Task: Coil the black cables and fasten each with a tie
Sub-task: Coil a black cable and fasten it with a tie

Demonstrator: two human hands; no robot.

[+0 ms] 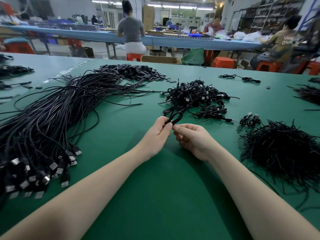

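Nearest the camera, two bare forearms reach out over the green felt-like tabletop. The left hand pinches the gathered base of a small coiled black cable, thumb and fingers curled round it, so the loop stands up just above the fingertips. The right hand touches the same base with curled fingers; whether it pinches a tie there I cannot tell.

The cable looks thin, light and springy: it will likely want to uncoil, so the hold belongs at the waist of the loop, kept tight until a tie wraps it.

To the right lies a heap of thin black wire ties. To the left sprawls a long bundle of uncoiled black USB cables. Beyond the hands sits a pile of finished tied coils.
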